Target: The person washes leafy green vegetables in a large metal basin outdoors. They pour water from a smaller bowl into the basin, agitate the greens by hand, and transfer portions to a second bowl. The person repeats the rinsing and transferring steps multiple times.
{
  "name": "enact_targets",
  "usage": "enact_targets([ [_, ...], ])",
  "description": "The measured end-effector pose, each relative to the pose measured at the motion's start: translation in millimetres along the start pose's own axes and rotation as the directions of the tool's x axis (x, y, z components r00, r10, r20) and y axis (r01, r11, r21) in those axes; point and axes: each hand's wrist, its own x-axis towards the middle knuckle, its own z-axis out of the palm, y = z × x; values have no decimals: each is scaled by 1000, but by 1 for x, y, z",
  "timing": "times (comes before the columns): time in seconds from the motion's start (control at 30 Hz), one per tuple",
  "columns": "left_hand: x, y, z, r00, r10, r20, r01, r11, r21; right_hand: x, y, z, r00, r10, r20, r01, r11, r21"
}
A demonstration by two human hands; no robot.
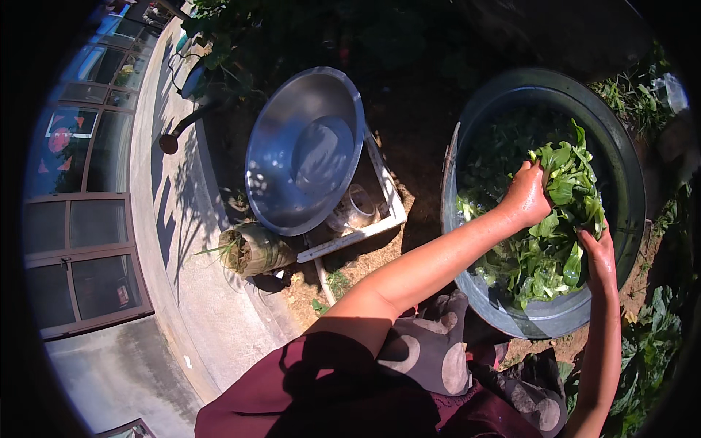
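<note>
A bunch of wet leafy greens (564, 175) is lifted between my two hands above a large round metal tub (627, 164). My left hand (527, 196) is closed around the upper left side of the bunch, its skin wet. Lower down on the right, my right hand (599, 249) grips the same greens, with the thumb in front. More loose greens (526, 268) float in the tub's water, brightly lit near me and dark in the shade at the far side.
Left of the tub, an empty metal basin (323, 148) rests tilted on a white frame (356, 238). A clear jar (358, 202) and a planter (260, 252) with grass stand close by. Farther left run a concrete walkway (219, 328) and windows (104, 224). Leafy plants (649, 350) grow at the right.
</note>
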Motion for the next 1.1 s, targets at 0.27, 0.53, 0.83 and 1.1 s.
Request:
enact_targets([
  [0.27,-30,4,31,961,-103,257,91,994,56,-28,-18,15,957,149,248,-257,832,491],
  [0.53,-24,-20,19,997,56,52,-24,875,-483,-40,-44,51,932,-37,359,-41,978,206],
  [0.83,-40,-67,21,963,-188,196,254,874,-413,-4,-92,53,987,1,159,102,761,-640],
  [1.1,-88,-66,50,959,-169,229,258,856,-448,19,-126,237,901,-34,433,245,863,-442],
])
